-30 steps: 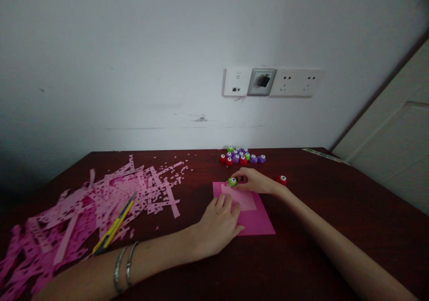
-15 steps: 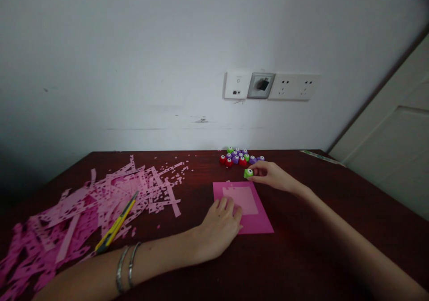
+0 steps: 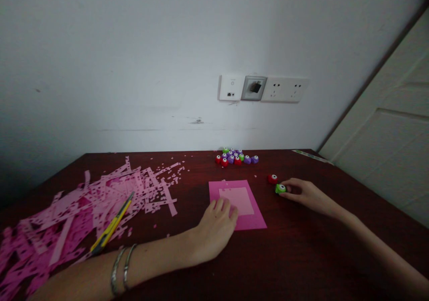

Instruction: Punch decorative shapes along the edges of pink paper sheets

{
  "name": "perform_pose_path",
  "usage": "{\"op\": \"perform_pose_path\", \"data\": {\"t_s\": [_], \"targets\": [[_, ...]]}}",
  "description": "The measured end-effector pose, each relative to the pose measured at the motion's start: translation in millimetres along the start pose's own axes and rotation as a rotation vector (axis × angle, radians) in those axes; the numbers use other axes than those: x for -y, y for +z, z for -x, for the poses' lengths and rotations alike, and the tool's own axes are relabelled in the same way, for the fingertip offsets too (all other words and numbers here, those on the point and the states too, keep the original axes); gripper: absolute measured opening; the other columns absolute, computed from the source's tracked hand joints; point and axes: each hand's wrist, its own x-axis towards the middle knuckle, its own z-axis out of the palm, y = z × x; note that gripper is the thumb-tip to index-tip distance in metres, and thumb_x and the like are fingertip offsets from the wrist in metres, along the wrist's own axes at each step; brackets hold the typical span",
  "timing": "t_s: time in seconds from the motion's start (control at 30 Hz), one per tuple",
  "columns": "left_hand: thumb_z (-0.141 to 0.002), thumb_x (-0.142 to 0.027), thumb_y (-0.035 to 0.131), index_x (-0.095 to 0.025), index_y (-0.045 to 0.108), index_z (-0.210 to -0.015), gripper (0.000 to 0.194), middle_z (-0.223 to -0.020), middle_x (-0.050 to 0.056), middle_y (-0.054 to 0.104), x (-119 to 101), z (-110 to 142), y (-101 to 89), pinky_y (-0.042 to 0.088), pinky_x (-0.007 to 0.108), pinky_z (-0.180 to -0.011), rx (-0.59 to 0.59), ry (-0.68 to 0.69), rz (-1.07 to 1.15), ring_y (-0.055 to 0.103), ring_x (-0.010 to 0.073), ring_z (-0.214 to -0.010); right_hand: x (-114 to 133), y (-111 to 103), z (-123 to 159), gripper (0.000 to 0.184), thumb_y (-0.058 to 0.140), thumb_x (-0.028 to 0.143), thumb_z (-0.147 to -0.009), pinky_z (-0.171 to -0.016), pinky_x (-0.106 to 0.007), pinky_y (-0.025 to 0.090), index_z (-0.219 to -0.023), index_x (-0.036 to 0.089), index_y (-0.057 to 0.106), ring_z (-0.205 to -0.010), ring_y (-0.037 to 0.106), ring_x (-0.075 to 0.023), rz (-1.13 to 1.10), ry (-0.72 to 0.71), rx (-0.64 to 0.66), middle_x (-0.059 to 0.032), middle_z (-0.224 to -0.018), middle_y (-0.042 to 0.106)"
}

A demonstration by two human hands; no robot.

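Observation:
My left hand (image 3: 214,227) lies flat, fingers spread, on the near left corner of a pink paper sheet (image 3: 250,214) that has a paler pink piece (image 3: 238,200) on top. My right hand (image 3: 304,194) rests on the dark wooden table (image 3: 301,256) to the right of the sheet, its fingertips pinched on a small green paper punch (image 3: 280,188). A red punch (image 3: 272,178) sits just behind and left of the green one.
A cluster of several small punches, purple, red and green (image 3: 236,156), stands near the wall. A heap of cut pink paper strips (image 3: 83,207) covers the table's left part, with a yellow utility knife (image 3: 112,225) on it. Wall sockets (image 3: 263,88) are above.
My right hand carried the green punch from the sheet's far edge rightward and set it down beside the red punch. The left hand stayed on the sheet.

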Motion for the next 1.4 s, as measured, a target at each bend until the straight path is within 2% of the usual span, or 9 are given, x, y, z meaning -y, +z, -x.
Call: {"op": "perform_pose_path", "data": {"t_s": [0.33, 0.43, 0.53, 0.67, 0.8, 0.93, 1.07, 1.2, 1.4], "targets": [[-0.077, -0.011, 0.037, -0.011, 0.041, -0.114, 0.038, -0.111, 0.015, 0.049, 0, 3, -6.4, 0.035, 0.040, -0.086, 0.027, 0.037, 0.001, 0.044, 0.0265, -0.103, -7, 1, -2, 0.048, 0.055, 0.053, -0.070, -0.058, -0.028, 0.042, -0.102, 0.018, 0.061, -0.063, 0.054, -0.0171, 0.070, 0.024, -0.011, -0.0040, -0.073, 0.059], [-0.076, -0.012, 0.037, -0.010, 0.042, -0.113, 0.037, -0.109, 0.015, 0.050, 0, 3, -7.8, 0.036, 0.040, -0.085, 0.020, 0.042, 0.003, 0.045, 0.0265, -0.101, 14, -14, 2, 0.044, 0.052, 0.056, -0.073, -0.053, -0.027, 0.039, -0.094, 0.019, 0.062, -0.058, 0.053, -0.0164, 0.135, 0.072, -0.060, -0.0036, -0.069, 0.059], [-0.076, -0.011, 0.038, -0.010, 0.044, -0.112, 0.037, -0.107, 0.014, 0.051, 0, 3, -8.1, 0.037, 0.039, -0.083, 0.012, 0.039, 0.002, 0.046, 0.0259, -0.098, 47, -18, 3, 0.036, 0.046, 0.052, -0.079, -0.056, -0.026, 0.038, -0.081, 0.020, 0.062, -0.060, 0.054, -0.0160, 0.101, -0.012, -0.082, -0.0037, -0.070, 0.061], [-0.077, -0.016, 0.040, -0.011, 0.045, -0.112, 0.036, -0.110, 0.013, 0.051, -3, 3, -11.1, 0.037, 0.040, -0.086, -0.022, 0.046, 0.009, 0.044, 0.0271, -0.101, 82, 11, -9, 0.032, 0.044, 0.047, -0.082, -0.053, -0.024, 0.036, -0.076, 0.019, 0.060, -0.056, 0.052, -0.0142, 0.024, -0.105, -0.013, -0.0024, -0.064, 0.060], [-0.081, -0.020, 0.040, -0.013, 0.050, -0.109, 0.030, -0.109, 0.011, 0.052, 2, -2, -19.5, 0.037, 0.039, -0.088, -0.078, 0.065, 0.061, 0.044, 0.0258, -0.103, 85, 52, -34, 0.030, 0.041, 0.042, -0.083, -0.052, -0.024, 0.034, -0.069, 0.018, 0.054, -0.053, 0.049, -0.0133, 0.035, -0.156, -0.051, -0.0015, -0.060, 0.057], [-0.080, -0.018, 0.041, -0.015, 0.056, -0.100, 0.025, -0.100, 0.008, 0.057, 43, -22, -23.1, 0.039, 0.034, -0.084, -0.150, -0.010, 0.202, 0.049, 0.0205, -0.096, 73, 75, -53, 0.034, 0.037, 0.041, -0.085, -0.051, -0.024, 0.032, -0.061, 0.019, 0.048, -0.050, 0.044, -0.0121, -0.023, -0.158, -0.171, 0.0004, -0.053, 0.050], [-0.077, -0.018, 0.045, -0.013, 0.060, -0.097, 0.025, -0.095, 0.008, 0.061, 118, -58, -13.1, 0.041, 0.030, -0.079, -0.240, -0.202, 0.373, 0.054, 0.0173, -0.087, 66, 82, -56, 0.036, 0.038, 0.040, -0.084, -0.049, -0.023, 0.030, -0.056, 0.019, 0.043, -0.048, 0.042, -0.0111, -0.072, -0.172, -0.198, 0.0019, -0.052, 0.047], [-0.072, -0.026, 0.054, -0.011, 0.062, -0.095, 0.029, -0.084, 0.007, 0.065, 181, -96, 7.6, 0.042, 0.026, -0.069, -0.072, -0.315, 0.629, 0.057, 0.0155, -0.074, 65, 81, -54, 0.034, 0.040, 0.037, -0.084, -0.050, -0.023, 0.030, -0.055, 0.019, 0.041, -0.048, 0.041, -0.0110, -0.087, -0.188, -0.196, 0.0027, -0.051, 0.046], [-0.066, -0.027, 0.061, -0.007, 0.059, -0.105, 0.044, -0.086, 0.008, 0.064, 205, -129, 37.0, 0.041, 0.026, -0.067, 0.035, -0.286, 0.880, 0.055, 0.0146, -0.072, 65, 81, -55, 0.033, 0.041, 0.034, -0.083, -0.050, -0.024, 0.029, -0.054, 0.019, 0.038, -0.048, 0.040, -0.0108, -0.077, -0.191, -0.201, 0.0031, -0.050, 0.043]]}}
